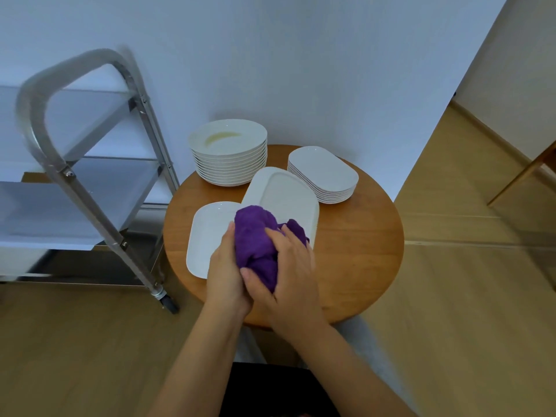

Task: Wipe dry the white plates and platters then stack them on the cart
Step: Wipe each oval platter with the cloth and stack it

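Bunching purple cloth (255, 245) over platter (282, 197): left hand (224, 266) and right hand (288, 266) both gripping it, readying wipe; cart (75, 176) beside bench (361, 251).

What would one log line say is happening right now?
hands: left hand and right hand both grip purple cloth | over: table | cart: no plates visible

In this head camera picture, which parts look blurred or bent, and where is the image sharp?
Head view: the cart handle at left is smeared by motion blur; the wall edge at right leans from wide-angle distortion; the round plate stack, the purple cloth and both hands, left hand and right hand, look fairly sharp under soft, even light.
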{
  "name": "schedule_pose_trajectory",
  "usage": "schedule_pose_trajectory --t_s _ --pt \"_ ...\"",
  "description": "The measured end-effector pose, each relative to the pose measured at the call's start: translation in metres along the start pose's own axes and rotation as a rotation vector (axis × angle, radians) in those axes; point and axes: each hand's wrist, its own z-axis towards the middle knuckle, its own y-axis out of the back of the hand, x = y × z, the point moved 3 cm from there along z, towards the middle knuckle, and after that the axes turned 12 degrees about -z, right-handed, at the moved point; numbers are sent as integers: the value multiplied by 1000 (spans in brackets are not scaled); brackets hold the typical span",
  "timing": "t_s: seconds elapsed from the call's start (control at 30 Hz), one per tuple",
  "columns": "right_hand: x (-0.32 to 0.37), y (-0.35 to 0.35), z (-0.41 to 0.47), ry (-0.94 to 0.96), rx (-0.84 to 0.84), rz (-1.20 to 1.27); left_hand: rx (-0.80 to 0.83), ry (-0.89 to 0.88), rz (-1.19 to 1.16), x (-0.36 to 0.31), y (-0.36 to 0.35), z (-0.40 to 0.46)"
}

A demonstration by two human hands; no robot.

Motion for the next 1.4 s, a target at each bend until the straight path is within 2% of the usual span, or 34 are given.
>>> schedule_pose_trajectory --t_s 0.13,0.2,0.27,0.33,0.4,0.5,0.57,0.6,0.77,0.87,1.0,1.1,1.27,1.33,1.4 --pt "-20 7 0 279 -109 -151 -7 92 -89 3 -2 -5" --pt "-32 11 3 337 -121 -144 -39 96 -97 -3 -3 -5" --pt "-44 15 6 319 -97 -94 -43 70 -73 -12 -4 -3" --pt "-58 17 9 188 -27 -5 -49 40 -41 -18 -3 -2" --pt "-66 21 13 -99 31 160 -47 4 0 -21 0 -3" --pt "-79 29 11 -557 -125 428 30 -48 75 -22 4 -6" --pt "-86 35 9 -727 -250 532 60 -94 142 -22 4 -5" --pt "-87 36 9 -772 -249 573 51 -121 191 -21 3 -4" --pt "-62 21 2 -867 74 745 -47 -230 456 -14 -11 -6" --pt "-54 13 -3 -970 153 836 -72 -244 632 -10 -11 -8" --pt "-37 1 -8 -953 257 925 207 -403 871 5 -10 -22" --pt "-31 -11 -12 -976 310 951 311 -509 1042 11 -4 -23" --pt "-31 -28 -17 -1167 311 1075 363 -495 1109 9 6 -18" --pt "-33 -27 -12 -1152 323 1054 342 -411 1014 11 8 -17" --pt "-39 -25 -8 -1151 319 1047 248 -293 875 13 13 -12"
